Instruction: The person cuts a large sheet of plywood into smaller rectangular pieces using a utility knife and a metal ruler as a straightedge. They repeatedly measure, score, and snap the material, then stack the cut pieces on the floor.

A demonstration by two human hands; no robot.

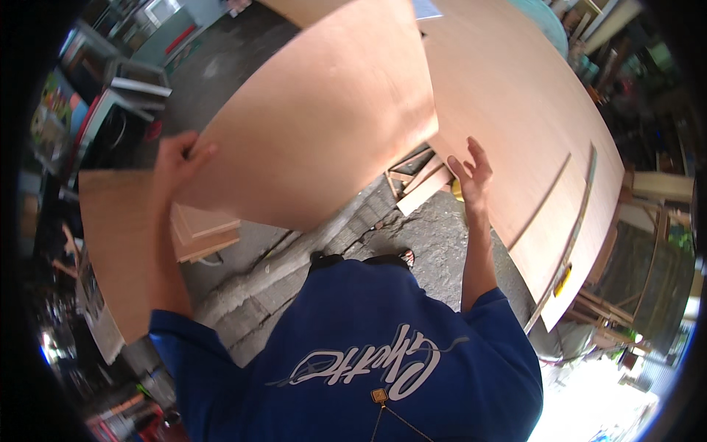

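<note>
A thin plywood sheet [324,110] is raised and tilted in front of me, its corner close to my right hand. My left hand [180,163] is closed on the sheet's left edge, with the thumb lying on its face. Just right of the sheet's near corner, my right hand [473,173] is held up with fingers apart and nothing in it. Behind that hand spreads a larger plywood sheet [530,110]. Across it lie a long thin strip [578,214] and a small yellow object [563,280] whose kind I cannot make out.
Stacked boards [202,228] and an upright brown panel [118,250] stand at my left. Wooden pieces [423,180] lie below the sheets, over rough concrete floor [434,228]. Window frames [136,85] are at the far left. A wooden frame [637,258] stands at the right.
</note>
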